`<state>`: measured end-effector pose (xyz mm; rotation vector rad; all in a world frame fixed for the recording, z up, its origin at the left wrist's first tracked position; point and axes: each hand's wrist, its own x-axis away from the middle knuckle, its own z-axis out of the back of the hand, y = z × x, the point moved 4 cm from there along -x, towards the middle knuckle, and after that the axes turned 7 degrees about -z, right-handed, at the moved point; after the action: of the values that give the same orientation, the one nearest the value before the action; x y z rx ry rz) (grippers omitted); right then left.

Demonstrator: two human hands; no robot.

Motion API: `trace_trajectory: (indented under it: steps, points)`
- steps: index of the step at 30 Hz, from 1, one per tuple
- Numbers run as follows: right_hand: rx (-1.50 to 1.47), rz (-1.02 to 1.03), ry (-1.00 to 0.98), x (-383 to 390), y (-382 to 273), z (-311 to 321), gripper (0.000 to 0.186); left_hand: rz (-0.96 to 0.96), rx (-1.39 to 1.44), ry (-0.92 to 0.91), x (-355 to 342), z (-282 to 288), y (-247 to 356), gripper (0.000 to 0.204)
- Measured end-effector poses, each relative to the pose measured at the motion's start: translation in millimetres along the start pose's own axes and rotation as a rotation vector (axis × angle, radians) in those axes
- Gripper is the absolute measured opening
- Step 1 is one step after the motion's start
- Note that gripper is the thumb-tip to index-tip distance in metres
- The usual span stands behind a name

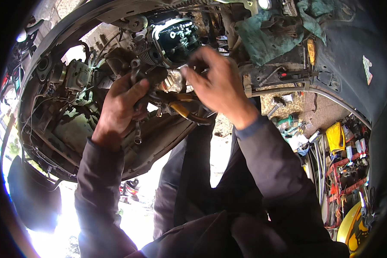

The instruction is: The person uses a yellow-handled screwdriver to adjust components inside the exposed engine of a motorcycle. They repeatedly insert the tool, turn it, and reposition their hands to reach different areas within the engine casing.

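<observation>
My left hand [121,102] is closed around a metal ring spanner [137,136]. One ring end shows above my thumb and another ring end hangs below the fingers. Just beyond both hands lies an opened engine [175,36], with its light-edged rim and dark inner parts exposed. My right hand [221,84] hovers at the engine's near right side, fingers curled in and slightly blurred. What sits between its thumb and fingers, if anything, I cannot make out. Between my wrists runs a dark hose [180,109] with a yellow stretch, close below the engine.
A green cloth [262,43] drapes the bay's far right, near a yellow-handled tool [311,51]. On the ground at right are a hammer [277,105], a red tool tray [337,165] and a yellow object [351,228]. The vehicle's curved front edge [155,159] lies before my legs.
</observation>
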<state>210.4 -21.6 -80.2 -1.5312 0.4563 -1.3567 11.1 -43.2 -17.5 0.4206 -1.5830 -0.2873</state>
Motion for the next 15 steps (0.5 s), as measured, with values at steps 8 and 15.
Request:
trace_trajectory:
  steps: [8,15]
  points:
    - [0.577,0.432,0.153,-42,4,-42,0.009,0.001,0.014,-0.028,25,8,-6,0.015]
    - [0.578,0.233,0.181,-46,1,-50,0.01,-0.026,0.095,-0.077,23,2,-4,0.016]
